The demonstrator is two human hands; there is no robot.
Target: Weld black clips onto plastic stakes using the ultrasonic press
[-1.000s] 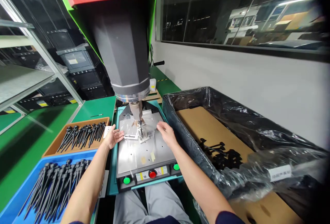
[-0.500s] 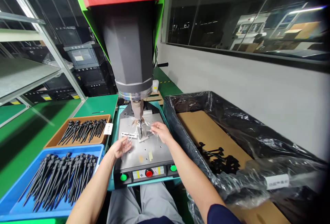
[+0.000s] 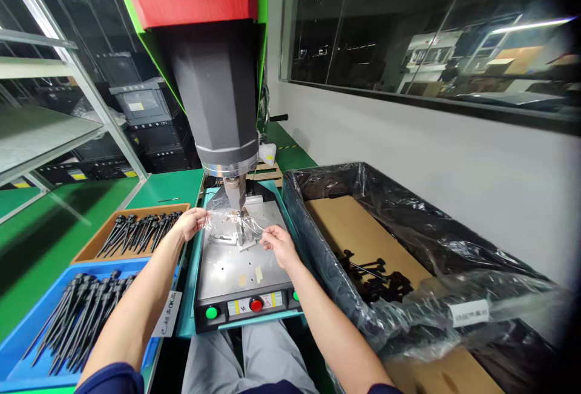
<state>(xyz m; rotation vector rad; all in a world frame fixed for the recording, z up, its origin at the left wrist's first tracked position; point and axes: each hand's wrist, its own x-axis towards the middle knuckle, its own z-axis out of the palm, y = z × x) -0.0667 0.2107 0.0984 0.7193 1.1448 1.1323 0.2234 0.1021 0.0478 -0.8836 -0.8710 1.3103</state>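
A clear plastic film [image 3: 221, 222], perhaps a bag, stretches between my two hands in front of the machine's metal horn [image 3: 235, 193]. My left hand [image 3: 192, 223] pinches its left end beside the steel work plate [image 3: 222, 282]. Its right end is pinched by my right hand [image 3: 278, 245], right of the small metal fixture [image 3: 246, 244] on the plate. Part of the fixture shows only through the film. Whether anything lies inside the film I cannot tell.
Black rod-like parts fill a brown tray [image 3: 86, 253] and a blue tray [image 3: 18, 345] at left. A large box lined with black plastic [image 3: 313, 249] stands at right, with several black parts inside. Green buttons [image 3: 211, 313] and a red button [image 3: 256, 304] line the machine's front.
My left hand has risen up and left, going from open fingers to a pinch on the film. My right hand has dropped slightly. The film is now spread wide. The view has shifted a little.
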